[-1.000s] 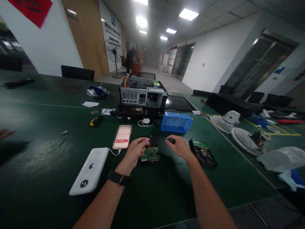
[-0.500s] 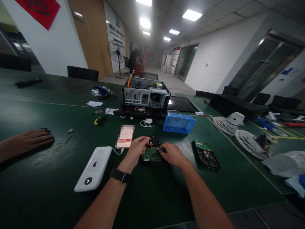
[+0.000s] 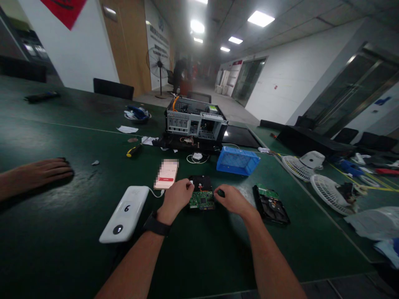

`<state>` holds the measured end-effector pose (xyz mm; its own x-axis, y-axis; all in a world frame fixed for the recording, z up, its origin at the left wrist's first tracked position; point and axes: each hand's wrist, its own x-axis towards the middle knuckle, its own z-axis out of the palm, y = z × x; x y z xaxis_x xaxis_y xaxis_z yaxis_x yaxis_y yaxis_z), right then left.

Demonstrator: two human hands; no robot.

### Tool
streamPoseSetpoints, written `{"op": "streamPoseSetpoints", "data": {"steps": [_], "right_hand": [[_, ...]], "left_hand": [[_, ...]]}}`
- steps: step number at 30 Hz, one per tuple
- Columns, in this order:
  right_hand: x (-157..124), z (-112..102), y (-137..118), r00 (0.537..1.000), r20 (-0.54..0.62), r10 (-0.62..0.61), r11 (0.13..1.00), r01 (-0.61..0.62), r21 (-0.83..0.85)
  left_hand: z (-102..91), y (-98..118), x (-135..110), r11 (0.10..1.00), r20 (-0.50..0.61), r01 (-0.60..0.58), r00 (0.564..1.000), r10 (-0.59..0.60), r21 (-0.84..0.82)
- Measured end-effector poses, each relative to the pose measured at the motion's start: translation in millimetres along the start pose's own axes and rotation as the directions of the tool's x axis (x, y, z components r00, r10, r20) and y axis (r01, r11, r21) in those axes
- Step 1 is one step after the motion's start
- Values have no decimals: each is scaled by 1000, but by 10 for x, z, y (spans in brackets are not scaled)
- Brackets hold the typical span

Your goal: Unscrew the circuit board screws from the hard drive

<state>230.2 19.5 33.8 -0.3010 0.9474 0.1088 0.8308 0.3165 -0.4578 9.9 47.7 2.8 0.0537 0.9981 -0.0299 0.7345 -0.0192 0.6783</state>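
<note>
A hard drive with its green circuit board (image 3: 202,199) facing up lies on the green table in front of me. My left hand (image 3: 176,199), with a black watch on the wrist, curls its fingers against the drive's left edge. My right hand (image 3: 231,200) rests at the drive's right edge, pinched round a small dark object (image 3: 221,192) that I cannot name. A second opened hard drive (image 3: 270,204) lies just right of my right hand.
A white power bank (image 3: 125,213) with a cable lies left of my left hand, a phone (image 3: 166,175) beyond it. Farther back stand a blue bin (image 3: 237,160), an open computer case (image 3: 195,123) and a yellow-handled screwdriver (image 3: 134,150). Another person's hand (image 3: 40,171) rests at far left. Fan parts (image 3: 327,185) lie right.
My right hand came in from the right to the drive's right edge. Another person's hand slid onto the table at far left. The view drifted slightly.
</note>
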Motion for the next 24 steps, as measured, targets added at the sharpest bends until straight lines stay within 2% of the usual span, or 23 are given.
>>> {"op": "streamPoseSetpoints", "data": {"steps": [7,19,24], "right_hand": [[11,8,-17,999,45,-24,999,25,-30],[22,53,-9,999,19,-27,995,29,-96],[12,17,-37,996,90,22,992,-10,-129]], "left_hand": [[-1,-21,-23,995,-54,-7,999,1,-102],[-16,-12,-55,999,-70,-50,996,48,-19],[-41,25,-44,996,-37,-39,998,42,76]]}}
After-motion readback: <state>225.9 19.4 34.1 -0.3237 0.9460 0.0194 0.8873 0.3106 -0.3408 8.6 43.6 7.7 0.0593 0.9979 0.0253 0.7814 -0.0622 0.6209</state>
